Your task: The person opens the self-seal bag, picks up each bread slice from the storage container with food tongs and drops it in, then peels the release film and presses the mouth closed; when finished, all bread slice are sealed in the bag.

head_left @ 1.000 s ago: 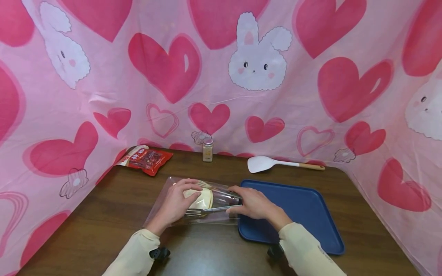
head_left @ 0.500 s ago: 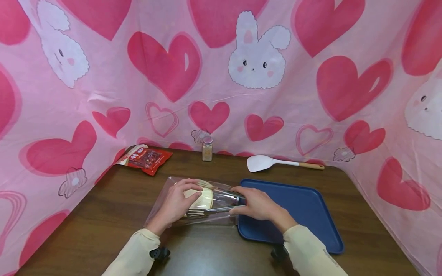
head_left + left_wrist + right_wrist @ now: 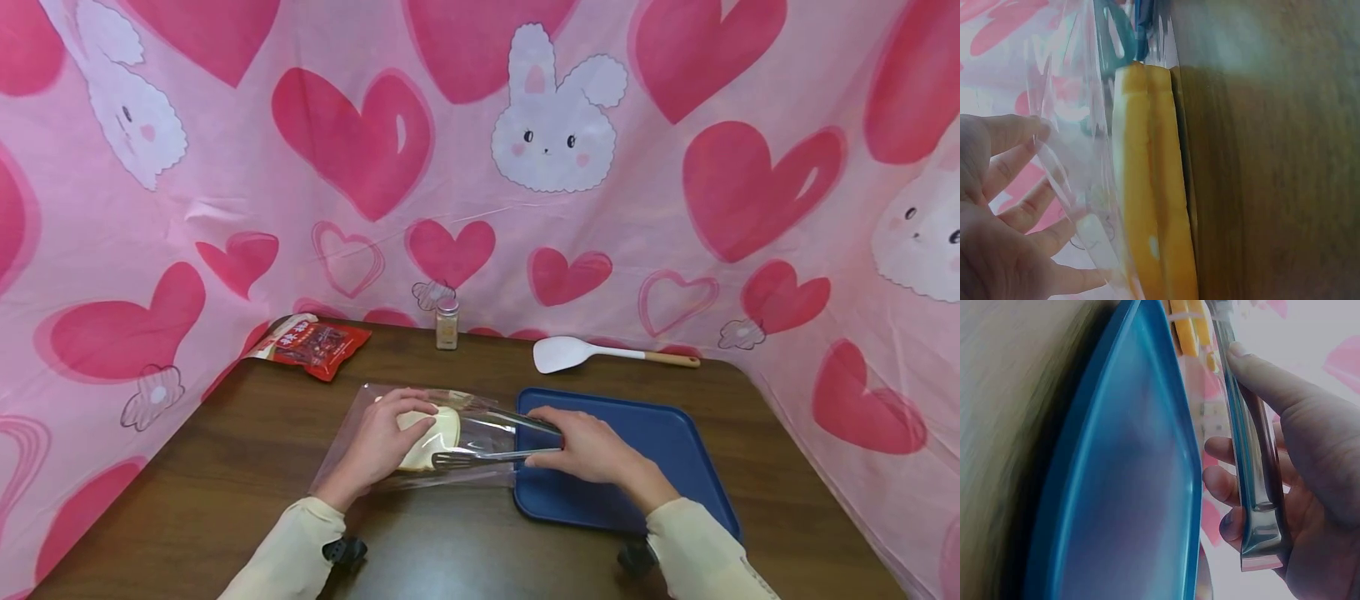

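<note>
Pale bread slices [image 3: 442, 429] with yellow-brown crusts [image 3: 1154, 181] lie in a clear plastic bag [image 3: 487, 477]. My left hand [image 3: 386, 437] is over the bag, thumb and fingers spread. In the left wrist view, its fingertips [image 3: 1042, 129] touch the clear film beside the bread. My right hand [image 3: 588, 446] grips a pair of metal tongs [image 3: 498, 457] near the hinged end, thumb on one side and fingers on the other. The tongs' arms are apart and point left into the bag, their tips close to the bread's right edge.
A blue tray [image 3: 630, 408] lies right of the bag, partly under my right hand. Behind it is a white spatula [image 3: 562, 354] with a wooden handle. A small seasoning jar [image 3: 447, 325] and a red snack packet [image 3: 318, 343] stand toward the back of the brown table [image 3: 225, 467].
My right hand has drawn the tongs to the right; their tips have slid from beside the bread to its right edge. My left hand has stayed in place over the bag.
</note>
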{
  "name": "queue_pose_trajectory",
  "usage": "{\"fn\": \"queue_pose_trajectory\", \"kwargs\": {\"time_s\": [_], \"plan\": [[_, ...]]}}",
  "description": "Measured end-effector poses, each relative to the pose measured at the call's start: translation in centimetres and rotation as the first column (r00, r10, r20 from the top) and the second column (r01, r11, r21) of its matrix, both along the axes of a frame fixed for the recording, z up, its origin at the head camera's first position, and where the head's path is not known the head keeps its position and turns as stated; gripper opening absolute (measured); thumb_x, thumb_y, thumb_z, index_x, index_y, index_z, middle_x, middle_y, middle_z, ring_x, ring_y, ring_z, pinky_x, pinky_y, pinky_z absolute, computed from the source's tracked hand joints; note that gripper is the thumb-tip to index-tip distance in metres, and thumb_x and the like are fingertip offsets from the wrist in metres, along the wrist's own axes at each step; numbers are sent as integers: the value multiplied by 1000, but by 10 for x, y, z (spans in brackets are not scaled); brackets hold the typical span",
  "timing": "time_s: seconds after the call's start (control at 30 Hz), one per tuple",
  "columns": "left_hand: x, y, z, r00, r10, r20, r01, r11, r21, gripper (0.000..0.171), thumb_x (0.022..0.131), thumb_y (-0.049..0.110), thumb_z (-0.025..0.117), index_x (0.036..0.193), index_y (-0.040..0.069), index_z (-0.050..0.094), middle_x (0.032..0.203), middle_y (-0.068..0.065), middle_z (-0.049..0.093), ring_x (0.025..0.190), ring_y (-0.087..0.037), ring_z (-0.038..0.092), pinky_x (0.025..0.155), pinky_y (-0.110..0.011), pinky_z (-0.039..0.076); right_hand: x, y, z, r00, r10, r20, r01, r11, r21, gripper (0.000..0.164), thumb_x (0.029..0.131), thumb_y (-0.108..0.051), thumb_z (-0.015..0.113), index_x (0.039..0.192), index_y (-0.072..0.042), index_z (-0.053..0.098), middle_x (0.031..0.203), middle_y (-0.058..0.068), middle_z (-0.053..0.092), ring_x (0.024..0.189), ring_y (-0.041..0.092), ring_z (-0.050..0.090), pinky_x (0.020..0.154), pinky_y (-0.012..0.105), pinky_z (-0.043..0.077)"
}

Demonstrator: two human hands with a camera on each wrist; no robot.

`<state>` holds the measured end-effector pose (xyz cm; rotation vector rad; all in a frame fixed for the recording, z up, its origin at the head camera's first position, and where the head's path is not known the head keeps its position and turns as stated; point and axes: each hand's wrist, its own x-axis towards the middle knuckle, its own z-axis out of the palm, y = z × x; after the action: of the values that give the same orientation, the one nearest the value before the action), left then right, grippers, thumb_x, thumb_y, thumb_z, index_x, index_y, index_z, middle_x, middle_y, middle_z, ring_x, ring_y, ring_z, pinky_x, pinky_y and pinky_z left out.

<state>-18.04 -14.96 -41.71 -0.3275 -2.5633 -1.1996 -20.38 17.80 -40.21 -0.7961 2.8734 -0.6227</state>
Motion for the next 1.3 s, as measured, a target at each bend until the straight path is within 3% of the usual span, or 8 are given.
{"fn": "queue_pose_trajectory", "kwargs": {"time_s": [0.13,0.3,0.63,0.8,0.9,1.0,1.07,1.3], "plan": [[-1,1,0,1000,-8,-1,8,1000,-4,12,90,10,82,102,11,83,127,-12,75,125,-36,67,109,-59,48,8,19,4,999,-47,-7,47,999,27,75,85,-60,81,145,-19,61,96,-6,70,82,13,59,82,42,55],[-1,1,0,1000,-5,22,6,1000,-24,11,90,10,82,101,11,83,127,-12,75,124,-37,67,109,-60,47,20,42,9,994,-99,-38,101,994,50,75,85,-59,82,144,-19,63,120,3,75,99,18,65,88,49,57],[-2,-4,1,993,-59,104,72,990,-123,19,96,24,78,112,16,82,132,-10,74,132,-37,62,120,-71,28,50,104,12,971,-238,-37,238,971,-6,72,87,-56,81,144,-18,60,73,-7,51,63,5,46,53,26,37],[-2,-15,18,989,-102,110,118,980,-158,26,104,28,67,125,17,78,134,-9,74,136,-38,60,121,-77,20,70,148,3,920,-384,-73,383,923,-33,74,90,-53,80,146,-10,57,75,-3,56,68,8,51,58,29,42],[-9,-19,32,986,-115,123,136,974,-180,25,105,26,66,124,17,78,133,-10,74,135,-39,61,119,-83,8,81,175,0,880,-461,-111,462,887,-16,76,92,-53,78,146,-4,56,89,13,70,81,22,65,69,45,57],[-20,-21,44,979,-136,150,167,961,-220,24,105,24,66,124,15,78,131,-11,74,133,-40,62,116,-86,4,90,201,0,836,-536,-119,541,841,9,78,96,-56,72,144,3,54,108,30,72,91,40,70,79,66,56],[-30,-21,51,973,-146,180,191,945,-266,26,105,24,66,126,14,77,131,-11,75,133,-41,62,116,-86,4,96,216,0,806,-583,-103,588,809,16,78,99,-56,67,143,6,51,113,36,69,93,48,69,79,70,54],[-64,-15,64,906,-168,389,329,857,-397,36,105,28,64,135,9,70,135,-14,73,136,-43,59,118,-83,13,111,253,-6,716,-698,-4,695,713,98,69,106,-51,55,128,13,44,97,39,65,81,50,67,69,63,55]]}}
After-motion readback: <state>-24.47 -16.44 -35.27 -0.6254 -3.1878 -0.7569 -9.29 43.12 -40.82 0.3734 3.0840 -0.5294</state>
